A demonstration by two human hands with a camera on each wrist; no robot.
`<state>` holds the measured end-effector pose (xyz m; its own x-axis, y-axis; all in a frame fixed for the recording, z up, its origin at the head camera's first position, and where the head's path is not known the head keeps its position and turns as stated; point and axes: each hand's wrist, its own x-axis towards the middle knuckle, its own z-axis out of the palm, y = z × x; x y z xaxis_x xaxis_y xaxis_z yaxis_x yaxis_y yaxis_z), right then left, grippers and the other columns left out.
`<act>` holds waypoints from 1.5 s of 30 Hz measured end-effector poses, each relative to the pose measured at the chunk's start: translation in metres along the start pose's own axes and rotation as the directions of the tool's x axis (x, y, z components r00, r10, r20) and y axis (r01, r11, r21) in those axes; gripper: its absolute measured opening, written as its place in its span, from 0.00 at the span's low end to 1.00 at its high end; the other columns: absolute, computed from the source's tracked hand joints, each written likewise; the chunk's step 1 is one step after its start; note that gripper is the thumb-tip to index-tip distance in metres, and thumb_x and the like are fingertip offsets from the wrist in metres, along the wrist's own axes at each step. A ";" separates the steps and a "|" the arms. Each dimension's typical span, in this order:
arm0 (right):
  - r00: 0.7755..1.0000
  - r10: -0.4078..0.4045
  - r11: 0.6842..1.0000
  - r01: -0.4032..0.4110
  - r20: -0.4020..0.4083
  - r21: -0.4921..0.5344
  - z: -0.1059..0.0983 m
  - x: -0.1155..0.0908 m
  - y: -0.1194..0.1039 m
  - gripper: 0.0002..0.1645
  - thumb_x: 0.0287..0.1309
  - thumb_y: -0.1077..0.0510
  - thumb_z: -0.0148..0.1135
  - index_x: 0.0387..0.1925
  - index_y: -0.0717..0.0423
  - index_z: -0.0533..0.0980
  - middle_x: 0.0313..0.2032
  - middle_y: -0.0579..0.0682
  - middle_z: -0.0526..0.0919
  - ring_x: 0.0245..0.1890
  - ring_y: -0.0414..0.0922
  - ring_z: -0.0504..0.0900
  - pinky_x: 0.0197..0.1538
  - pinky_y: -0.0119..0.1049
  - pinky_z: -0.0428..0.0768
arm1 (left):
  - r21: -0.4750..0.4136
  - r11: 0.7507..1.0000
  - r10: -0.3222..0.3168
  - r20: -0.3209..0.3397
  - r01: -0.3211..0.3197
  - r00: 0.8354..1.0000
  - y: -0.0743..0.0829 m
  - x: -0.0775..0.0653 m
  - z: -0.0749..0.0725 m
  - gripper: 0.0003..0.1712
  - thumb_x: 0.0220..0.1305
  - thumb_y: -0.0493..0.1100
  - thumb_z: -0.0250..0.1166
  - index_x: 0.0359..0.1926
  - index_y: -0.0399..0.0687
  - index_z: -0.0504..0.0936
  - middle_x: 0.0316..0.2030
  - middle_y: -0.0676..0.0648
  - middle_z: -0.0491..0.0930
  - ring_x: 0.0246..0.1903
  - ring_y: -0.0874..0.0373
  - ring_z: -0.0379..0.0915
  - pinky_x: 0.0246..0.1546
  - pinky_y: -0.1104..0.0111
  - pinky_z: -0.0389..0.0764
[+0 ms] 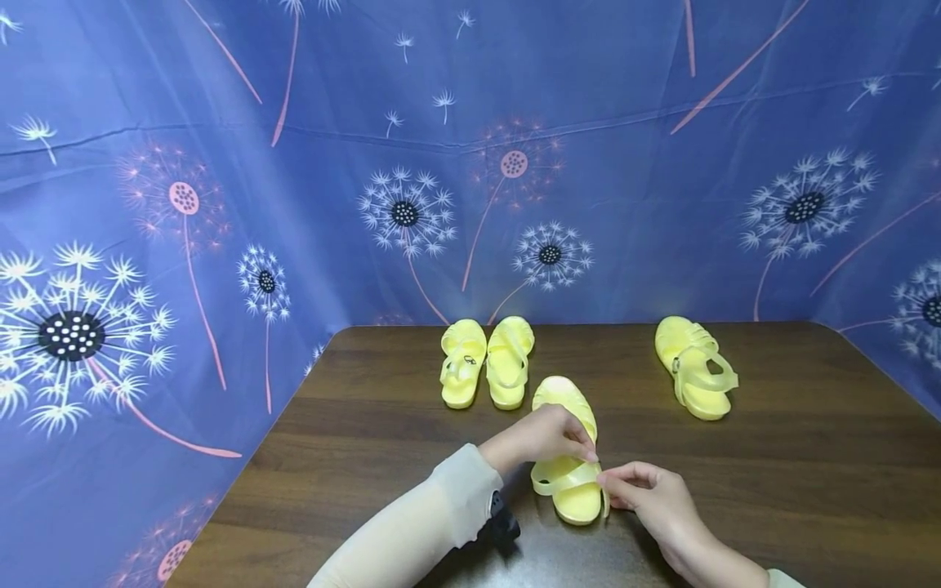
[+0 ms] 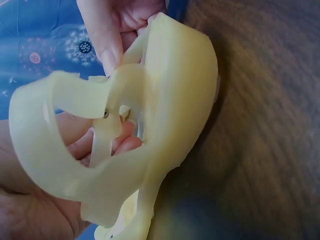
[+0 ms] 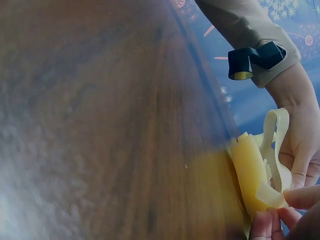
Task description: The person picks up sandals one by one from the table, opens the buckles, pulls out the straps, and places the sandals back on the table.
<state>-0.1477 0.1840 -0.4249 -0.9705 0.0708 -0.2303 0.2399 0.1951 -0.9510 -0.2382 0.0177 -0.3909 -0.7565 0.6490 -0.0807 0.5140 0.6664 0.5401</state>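
Observation:
A pale yellow sandal lies on the table near its front edge, toe pointing away. Reaching over it from the left, my left hand grips its side near the buckle, fingers curled behind the straps. The ankle strap arches up in the left wrist view, with a small metal pin showing beside it. My right hand pinches the thin strap end between thumb and fingers at the sandal's right side.
Two matching sandals stand side by side farther back, a left one and a right one. Another yellow sandal is at the back right. A blue dandelion-print cloth hangs behind the brown wooden table.

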 end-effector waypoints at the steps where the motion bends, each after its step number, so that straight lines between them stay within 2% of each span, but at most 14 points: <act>1: 1.000 0.005 1.000 -0.005 -0.004 0.002 0.000 -0.001 0.000 0.14 0.56 0.57 0.69 0.37 0.66 0.82 0.33 0.45 0.86 0.30 0.38 0.81 0.37 0.30 0.82 | 0.000 1.000 -0.006 -0.004 0.006 1.000 0.001 0.000 0.001 0.07 0.59 0.47 0.70 0.32 0.50 0.88 0.27 0.60 0.85 0.23 0.76 0.69 0.25 0.83 0.72; 7: 1.000 0.018 1.000 -0.018 -0.016 0.022 0.000 -0.003 0.002 0.16 0.57 0.57 0.68 0.40 0.67 0.82 0.34 0.47 0.86 0.30 0.40 0.83 0.37 0.31 0.83 | 0.006 1.000 -0.003 -0.017 0.003 1.000 0.003 -0.001 0.003 0.07 0.59 0.48 0.69 0.31 0.51 0.89 0.24 0.61 0.84 0.21 0.76 0.66 0.23 0.83 0.70; 16: 1.000 0.027 0.990 -0.025 -0.015 0.136 0.001 -0.001 0.003 0.18 0.58 0.62 0.66 0.45 0.75 0.79 0.35 0.51 0.88 0.29 0.39 0.85 0.37 0.30 0.84 | -0.046 0.999 -0.020 -0.019 0.019 1.000 0.002 0.000 0.003 0.08 0.59 0.48 0.69 0.31 0.50 0.89 0.22 0.61 0.83 0.21 0.75 0.66 0.23 0.82 0.70; 25: 0.999 0.035 0.992 -0.032 -0.020 0.124 0.000 0.001 0.003 0.17 0.59 0.62 0.65 0.45 0.73 0.79 0.34 0.48 0.87 0.28 0.38 0.84 0.36 0.29 0.84 | -0.113 0.993 -0.040 -0.017 0.038 0.999 0.003 -0.001 0.003 0.07 0.58 0.46 0.70 0.30 0.49 0.89 0.22 0.58 0.84 0.21 0.74 0.66 0.22 0.81 0.70; 30: 1.000 0.020 0.991 -0.017 -0.022 0.131 0.001 0.002 0.003 0.19 0.59 0.62 0.66 0.45 0.75 0.78 0.34 0.49 0.86 0.29 0.39 0.85 0.37 0.31 0.84 | -0.139 0.990 -0.022 0.003 0.022 1.000 0.003 0.000 0.000 0.06 0.59 0.44 0.70 0.31 0.48 0.89 0.23 0.58 0.84 0.21 0.74 0.67 0.23 0.81 0.71; 37: 0.999 0.042 0.987 -0.041 -0.002 0.155 0.002 0.002 0.005 0.17 0.61 0.63 0.63 0.45 0.75 0.78 0.31 0.48 0.86 0.29 0.39 0.85 0.38 0.29 0.84 | -0.180 0.984 -0.016 0.033 0.022 0.999 0.002 0.000 0.001 0.04 0.60 0.41 0.69 0.32 0.47 0.88 0.23 0.58 0.84 0.22 0.74 0.69 0.25 0.81 0.73; 45: 0.999 0.046 0.991 -0.048 0.015 0.123 0.000 0.006 0.002 0.20 0.60 0.57 0.65 0.46 0.71 0.78 0.31 0.45 0.85 0.31 0.37 0.83 0.39 0.27 0.82 | -0.198 0.979 -0.036 0.038 0.043 0.999 0.002 0.002 0.000 0.05 0.59 0.43 0.69 0.32 0.46 0.88 0.22 0.57 0.81 0.22 0.72 0.68 0.25 0.81 0.72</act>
<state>-0.1527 0.1846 -0.4287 -0.9586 0.0655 -0.2772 0.2815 0.0700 -0.9570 -0.2383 0.0201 -0.3900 -0.7583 0.6384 -0.1320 0.3911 0.6075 0.6914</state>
